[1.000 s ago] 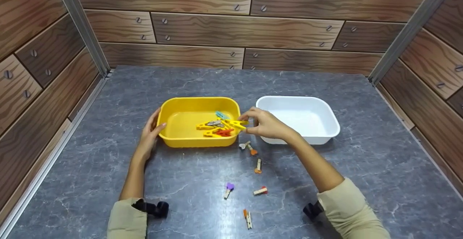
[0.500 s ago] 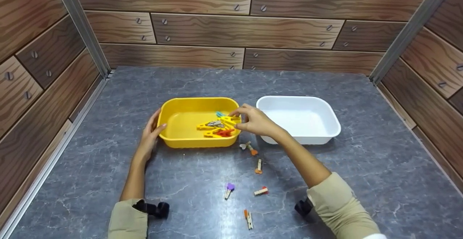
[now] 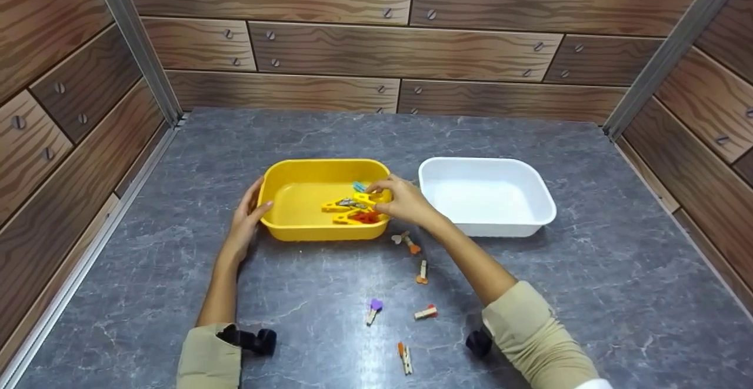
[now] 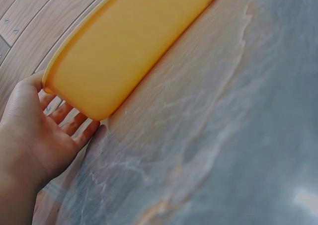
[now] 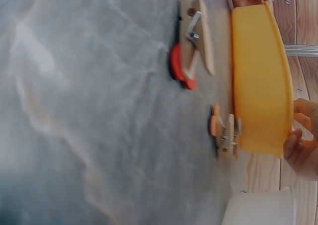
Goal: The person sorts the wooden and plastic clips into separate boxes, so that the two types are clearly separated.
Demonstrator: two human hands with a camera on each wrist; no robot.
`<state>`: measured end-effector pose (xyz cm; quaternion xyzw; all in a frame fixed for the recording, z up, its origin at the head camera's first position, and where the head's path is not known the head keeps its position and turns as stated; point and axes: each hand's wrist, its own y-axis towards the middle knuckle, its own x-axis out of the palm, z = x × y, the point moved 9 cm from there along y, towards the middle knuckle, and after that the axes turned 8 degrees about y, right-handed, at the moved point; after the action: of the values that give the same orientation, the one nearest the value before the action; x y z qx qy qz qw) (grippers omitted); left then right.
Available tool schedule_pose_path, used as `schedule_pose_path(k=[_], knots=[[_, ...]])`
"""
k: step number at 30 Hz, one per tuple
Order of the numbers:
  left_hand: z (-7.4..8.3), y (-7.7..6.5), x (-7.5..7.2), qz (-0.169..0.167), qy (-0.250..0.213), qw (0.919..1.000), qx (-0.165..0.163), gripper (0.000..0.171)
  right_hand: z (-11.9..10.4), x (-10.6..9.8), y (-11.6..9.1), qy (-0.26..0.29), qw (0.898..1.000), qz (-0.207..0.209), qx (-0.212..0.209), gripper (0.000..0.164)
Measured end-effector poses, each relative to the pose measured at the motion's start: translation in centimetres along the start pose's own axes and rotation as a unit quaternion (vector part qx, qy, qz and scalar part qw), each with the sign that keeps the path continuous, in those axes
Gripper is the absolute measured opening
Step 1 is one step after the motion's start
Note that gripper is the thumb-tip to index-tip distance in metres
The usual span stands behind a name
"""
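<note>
My left hand (image 3: 242, 227) grips the left end of the yellow tub (image 3: 323, 233), thumb over the rim and fingers along the outer wall in the left wrist view. Over the tub's right end, my right hand (image 3: 406, 202) pinches a yellow clothespin (image 3: 363, 198) between thumb and fingers. Under it lies a small pile of clothespins: yellow ones (image 3: 330, 207), a red one (image 3: 368, 218) and a light blue one (image 3: 358, 186). In the right wrist view the tub's wall (image 5: 261, 81) hides what the right fingertips hold.
A white tub (image 3: 488, 229) stands right of the yellow one. Several small wooden clothespins with coloured hearts lie in front, among them a purple one (image 3: 375, 305), a red one (image 3: 426, 312) and an orange one (image 3: 422, 272). Wood-patterned walls (image 3: 329, 47) enclose the table.
My right hand has moved left and inward over the yellow tub's right rim, bringing the yellow clothespin above the pile. The left hand has stayed on the tub.
</note>
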<state>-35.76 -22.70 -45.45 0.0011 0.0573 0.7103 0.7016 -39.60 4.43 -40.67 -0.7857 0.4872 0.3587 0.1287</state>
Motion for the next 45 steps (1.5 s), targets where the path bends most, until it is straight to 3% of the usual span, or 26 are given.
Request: schedule_pose_path(k=[5, 13, 32, 45], knots=[[0.4, -0.3, 0.2, 0.001, 0.001, 1.0, 0.0, 0.059, 0.7, 0.0, -0.2, -0.006, 0.999, 0.039, 0.001, 0.029], [0.4, -0.3, 0.2, 0.0, -0.01, 0.9999, 0.009, 0.058, 1.3, 0.5, -0.5, 0.015, 0.998, 0.06, -0.016, 0.029], [0.3, -0.2, 0.1, 0.0, -0.007, 0.9999, 0.009, 0.058, 1.3, 0.5, -0.5, 0.005, 0.998, 0.059, 0.002, 0.03], [-0.3, 0.1, 0.0, 0.002, -0.009, 0.9999, 0.004, 0.058, 0.6, 0.1, -0.6, 0.001, 0.999, 0.053, -0.013, 0.026]])
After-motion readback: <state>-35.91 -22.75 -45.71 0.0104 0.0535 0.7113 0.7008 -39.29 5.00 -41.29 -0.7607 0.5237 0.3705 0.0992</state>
